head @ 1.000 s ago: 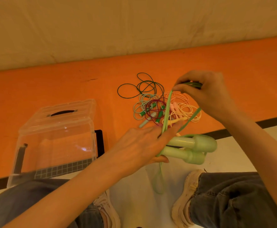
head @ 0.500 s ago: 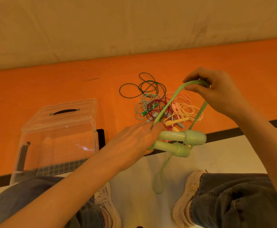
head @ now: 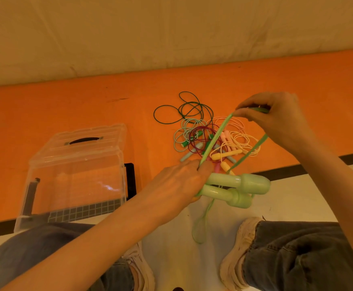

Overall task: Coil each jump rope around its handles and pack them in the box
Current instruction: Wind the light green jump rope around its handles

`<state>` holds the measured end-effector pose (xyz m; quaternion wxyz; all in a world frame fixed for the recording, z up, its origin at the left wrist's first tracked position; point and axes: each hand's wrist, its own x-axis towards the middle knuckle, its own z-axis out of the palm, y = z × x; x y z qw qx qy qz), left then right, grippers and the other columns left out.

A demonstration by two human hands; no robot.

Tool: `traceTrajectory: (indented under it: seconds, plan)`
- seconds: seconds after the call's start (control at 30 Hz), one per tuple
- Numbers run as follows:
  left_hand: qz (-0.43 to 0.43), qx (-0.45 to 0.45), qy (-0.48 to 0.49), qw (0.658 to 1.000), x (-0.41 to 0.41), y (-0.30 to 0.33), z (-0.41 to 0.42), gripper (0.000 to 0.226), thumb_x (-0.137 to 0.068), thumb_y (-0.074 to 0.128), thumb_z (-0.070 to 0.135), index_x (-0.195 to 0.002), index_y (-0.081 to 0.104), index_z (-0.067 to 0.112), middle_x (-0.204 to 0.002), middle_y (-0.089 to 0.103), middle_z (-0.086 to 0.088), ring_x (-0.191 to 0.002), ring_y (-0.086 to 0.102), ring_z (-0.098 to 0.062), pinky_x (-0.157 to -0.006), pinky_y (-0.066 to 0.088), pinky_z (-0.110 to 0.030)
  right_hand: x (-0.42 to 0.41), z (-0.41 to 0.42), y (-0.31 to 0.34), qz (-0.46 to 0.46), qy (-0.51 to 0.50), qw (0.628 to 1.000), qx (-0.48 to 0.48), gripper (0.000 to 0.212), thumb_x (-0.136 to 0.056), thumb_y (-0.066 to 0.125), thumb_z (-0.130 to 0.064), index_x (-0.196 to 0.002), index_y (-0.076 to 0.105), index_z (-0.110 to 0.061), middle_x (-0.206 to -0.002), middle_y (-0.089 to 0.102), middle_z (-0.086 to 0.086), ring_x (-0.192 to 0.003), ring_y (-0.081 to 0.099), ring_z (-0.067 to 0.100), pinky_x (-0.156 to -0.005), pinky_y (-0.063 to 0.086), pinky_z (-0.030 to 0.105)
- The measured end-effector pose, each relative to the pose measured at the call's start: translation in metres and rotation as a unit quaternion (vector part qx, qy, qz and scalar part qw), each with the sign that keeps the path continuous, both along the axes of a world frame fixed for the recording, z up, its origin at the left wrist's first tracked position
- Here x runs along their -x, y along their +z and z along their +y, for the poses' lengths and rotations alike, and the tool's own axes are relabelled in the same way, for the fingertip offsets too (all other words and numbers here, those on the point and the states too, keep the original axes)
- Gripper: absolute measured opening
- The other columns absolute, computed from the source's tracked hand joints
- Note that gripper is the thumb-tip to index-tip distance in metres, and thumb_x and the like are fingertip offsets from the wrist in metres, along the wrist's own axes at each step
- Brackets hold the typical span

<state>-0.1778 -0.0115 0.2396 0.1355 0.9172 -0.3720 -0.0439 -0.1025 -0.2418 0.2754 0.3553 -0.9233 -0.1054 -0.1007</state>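
Green rope (head: 214,139) runs up from the 2 green handles (head: 234,189) to the right hand (head: 276,118), which pinches a loop of it above them. The left hand (head: 177,183) grips the handles' left ends, side by side. More ropes (head: 205,137) lie in a pile behind the handles. The clear box (head: 77,175) sits left of the handles.

Two hands (head: 175,181), one box (head: 77,164), perhaps six ropes (head: 209,135).
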Motion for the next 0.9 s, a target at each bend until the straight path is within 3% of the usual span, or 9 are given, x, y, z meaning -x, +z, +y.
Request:
traceTrajectory:
  seconds: [0.17,0.27,0.4,0.5,0.6,0.67,0.73,0.83,0.9]
  plan:
    - [-0.074,0.049,-0.034,0.995,0.001,-0.001,0.000,0.050,-0.069,0.084,0.023,-0.101,0.046,0.016,-0.081,0.057,0.000,-0.065,0.056,-0.017,-0.042,0.028,-0.024,-0.002,-0.001,-0.003,0.017,-0.013,1.000,0.003,0.006,-0.080,0.072,-0.029,-0.084,0.072,-0.025,-0.072,0.065,-0.008,-0.067,0.062,0.012,-0.057,0.045,0.022]
    - [-0.059,0.073,-0.016,0.995,0.003,0.004,-0.004,0.049,-0.074,0.080,0.025,-0.106,0.044,0.018,-0.099,0.052,-0.002,-0.066,0.051,-0.016,-0.041,0.027,-0.025,-0.002,-0.002,-0.004,0.037,-0.018,0.999,0.002,0.005,-0.080,0.073,-0.030,-0.081,0.071,-0.025,-0.072,0.066,-0.008,-0.067,0.061,0.012,-0.057,0.044,0.026]
    - [-0.015,0.152,0.009,0.988,0.003,0.010,-0.005,0.057,-0.077,0.075,0.017,-0.115,0.034,0.026,-0.120,0.028,0.001,-0.072,0.043,-0.013,-0.041,0.028,-0.019,-0.002,-0.003,-0.004,0.055,-0.018,0.998,-0.025,0.006,-0.079,0.074,-0.028,-0.080,0.072,-0.022,-0.069,0.066,-0.002,-0.062,0.057,0.009,-0.052,0.041,0.019]
    - [-0.035,0.173,0.026,0.984,0.001,0.014,-0.004,0.061,-0.074,0.079,0.013,-0.116,0.035,0.026,-0.127,0.026,0.000,-0.074,0.047,-0.013,-0.043,0.046,-0.030,-0.001,-0.003,-0.006,0.085,-0.010,0.996,-0.037,0.005,-0.079,0.074,-0.027,-0.079,0.073,-0.023,-0.067,0.066,-0.002,-0.056,0.053,0.000,-0.049,0.037,0.012]
    - [-0.062,0.215,0.030,0.974,-0.002,0.013,-0.003,0.053,-0.076,0.080,0.017,-0.113,0.041,0.020,-0.127,0.030,0.002,-0.078,0.053,-0.016,-0.044,0.049,-0.036,0.000,-0.001,-0.007,0.118,0.009,0.991,-0.057,0.006,-0.074,0.073,-0.034,-0.075,0.072,-0.029,-0.066,0.067,-0.003,-0.054,0.053,-0.003,-0.049,0.039,0.015]
    - [-0.026,0.273,0.026,0.961,-0.004,0.012,-0.003,0.042,-0.082,0.073,0.023,-0.111,0.042,0.020,-0.124,0.036,0.003,-0.089,0.055,-0.019,-0.054,0.051,-0.041,-0.001,0.000,-0.007,0.140,0.014,0.988,-0.070,0.005,-0.070,0.072,-0.037,-0.071,0.070,-0.032,-0.061,0.068,-0.009,-0.054,0.054,-0.002,-0.051,0.042,0.018]
    - [0.018,0.339,0.039,0.940,-0.004,0.012,-0.002,0.032,-0.085,0.063,0.031,-0.109,0.044,0.022,-0.117,0.041,0.006,-0.095,0.052,-0.014,-0.065,0.050,-0.040,-0.002,-0.001,-0.008,0.164,0.033,0.983,-0.077,0.013,-0.077,0.076,-0.022,-0.069,0.070,-0.031,-0.059,0.068,-0.011,-0.055,0.057,-0.002,-0.055,0.046,0.020]
    - [0.083,0.445,0.108,0.885,-0.004,0.014,-0.001,0.024,-0.086,0.066,0.033,-0.100,0.046,0.034,-0.099,0.042,0.015,-0.084,0.047,-0.001,-0.063,0.045,-0.023,0.001,0.001,-0.006,0.157,0.038,0.986,-0.047,0.020,-0.077,0.075,-0.010,-0.064,0.066,-0.022,-0.078,0.070,0.021,-0.076,0.065,0.036,-0.070,0.050,0.045]
    - [0.110,0.481,0.171,0.852,-0.008,0.014,0.000,0.023,-0.088,0.067,0.032,-0.096,0.046,0.035,-0.089,0.044,0.019,-0.077,0.047,0.001,-0.056,0.048,-0.028,0.003,0.000,-0.001,0.166,0.039,0.984,-0.047,0.020,-0.083,0.072,-0.012,-0.064,0.066,-0.017,-0.068,0.069,0.012,-0.064,0.059,0.024,-0.060,0.046,0.029]
